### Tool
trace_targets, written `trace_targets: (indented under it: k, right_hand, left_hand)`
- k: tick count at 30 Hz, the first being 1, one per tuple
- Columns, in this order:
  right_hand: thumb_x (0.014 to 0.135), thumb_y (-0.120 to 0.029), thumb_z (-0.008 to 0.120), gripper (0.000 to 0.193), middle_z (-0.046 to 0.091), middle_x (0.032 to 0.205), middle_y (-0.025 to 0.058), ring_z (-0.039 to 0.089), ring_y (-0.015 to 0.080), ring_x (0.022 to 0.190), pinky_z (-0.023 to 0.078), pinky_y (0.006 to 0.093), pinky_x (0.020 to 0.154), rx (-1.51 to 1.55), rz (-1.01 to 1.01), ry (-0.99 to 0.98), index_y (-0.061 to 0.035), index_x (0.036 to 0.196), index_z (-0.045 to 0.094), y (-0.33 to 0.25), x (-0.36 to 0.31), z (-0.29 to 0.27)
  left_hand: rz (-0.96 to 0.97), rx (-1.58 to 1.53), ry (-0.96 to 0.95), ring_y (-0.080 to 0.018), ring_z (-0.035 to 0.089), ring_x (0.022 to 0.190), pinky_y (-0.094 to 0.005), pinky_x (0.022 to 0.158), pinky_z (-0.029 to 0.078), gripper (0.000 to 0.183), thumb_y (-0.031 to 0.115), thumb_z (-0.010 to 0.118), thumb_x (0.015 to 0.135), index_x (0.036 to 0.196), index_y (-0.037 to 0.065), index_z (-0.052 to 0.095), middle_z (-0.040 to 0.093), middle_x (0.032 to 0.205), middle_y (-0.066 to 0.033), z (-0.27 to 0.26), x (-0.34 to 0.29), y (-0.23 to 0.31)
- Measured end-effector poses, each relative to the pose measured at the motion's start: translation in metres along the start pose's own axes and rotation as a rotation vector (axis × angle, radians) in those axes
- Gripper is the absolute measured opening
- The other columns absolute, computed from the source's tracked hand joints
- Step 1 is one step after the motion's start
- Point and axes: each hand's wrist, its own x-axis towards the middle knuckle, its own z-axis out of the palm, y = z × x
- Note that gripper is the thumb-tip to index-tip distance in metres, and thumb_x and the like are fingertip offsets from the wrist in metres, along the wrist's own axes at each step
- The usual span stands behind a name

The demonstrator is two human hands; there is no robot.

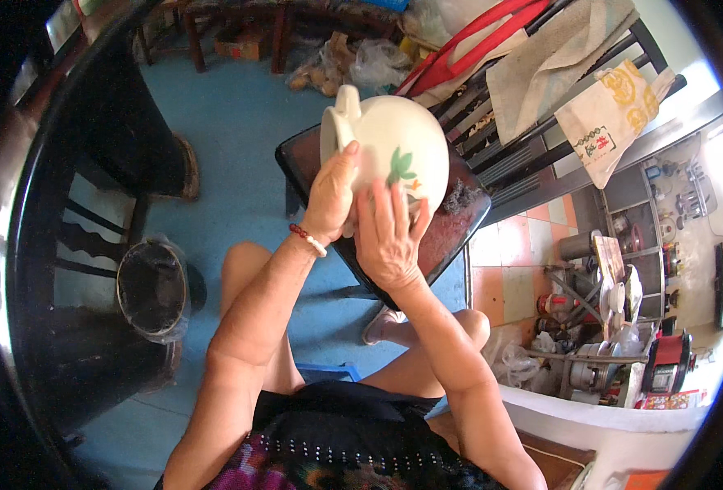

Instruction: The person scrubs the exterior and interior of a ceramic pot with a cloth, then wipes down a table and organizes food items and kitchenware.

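Note:
A rounded cream ceramic pot (pixel 419 122) with a looped handle and green leaf decoration is tilted on its side over a dark square stool-like seat (pixel 447 245). My left hand (pixel 333 192) grips it at the left, near the rim and handle, with the thumb up along its side. Against the near side of the pot, my right hand (pixel 390 237) lies with fingers stretched and apart. The pot's inside and underside are hidden. On the seat, right of the pot, is a dark clump (pixel 461 198) that looks like a scouring pad.
A black slatted rack or chair back (pixel 533 155) at the upper right carries a grey towel (pixel 541 77) and a cloth bag (pixel 611 118). At the left stand black chairs and a lined waste bin (pixel 151 286). Plastic bags (pixel 370 65) lie at the back; kitchen shelves (pixel 635 237) are right.

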Motion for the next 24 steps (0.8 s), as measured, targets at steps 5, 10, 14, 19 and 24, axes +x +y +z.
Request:
trace_targets:
  k: [5,10,14,19,24]
  right_hand:
    - [0.077,-0.021,0.059,0.039,0.048,0.132,0.0140,0.046,0.0278,0.123,0.023,0.0569,0.104,0.202,-0.006,0.030,-0.0081,0.114,0.060,0.026,0.008,-0.002]
    - [0.081,-0.020,0.053,0.032,0.056,0.113,0.0249,0.053,0.0412,0.103,0.042,0.0460,0.088,0.722,0.307,-0.012,0.0024,0.103,0.058,0.079,0.100,0.007]
    - [0.085,-0.025,0.045,0.034,0.059,0.094,0.0284,0.056,0.0460,0.088,0.045,0.0479,0.078,1.039,0.517,-0.292,0.0045,0.096,0.057,0.111,0.125,0.029]
    - [0.079,-0.008,0.055,0.042,0.044,0.124,0.0307,0.044,0.0477,0.115,0.037,0.0488,0.100,0.815,0.275,0.210,0.0076,0.117,0.048,0.060,0.061,-0.008]
    - [0.076,-0.001,0.057,0.053,0.039,0.130,0.0317,0.041,0.0477,0.121,0.036,0.0512,0.099,0.690,0.336,0.248,0.0081,0.126,0.042,0.037,0.008,-0.008]
  left_hand:
    - [-0.010,0.136,0.055,-0.0126,0.059,0.090,-0.0278,0.081,0.048,0.041,0.035,0.045,0.098,0.117,-0.001,0.054,0.061,0.105,-0.0074,-0.003,0.002,0.005]
    - [-0.041,0.226,0.137,-0.0163,0.060,0.093,-0.0303,0.081,0.049,0.040,0.033,0.047,0.096,0.116,-0.001,0.056,0.062,0.107,-0.0092,-0.002,0.001,0.014]
    - [-0.010,0.264,0.195,-0.0187,0.062,0.092,-0.0320,0.081,0.049,0.039,0.032,0.049,0.095,0.114,-0.001,0.056,0.063,0.107,-0.0107,0.000,0.005,0.016]
    - [-0.046,0.264,0.206,-0.0188,0.061,0.096,-0.0322,0.084,0.049,0.042,0.031,0.048,0.096,0.121,-0.003,0.052,0.062,0.110,-0.0102,-0.011,0.009,0.024]
    - [-0.062,0.311,0.117,-0.0185,0.060,0.097,-0.0322,0.086,0.048,0.045,0.033,0.049,0.096,0.124,-0.003,0.049,0.061,0.113,-0.0106,-0.014,0.011,0.027]
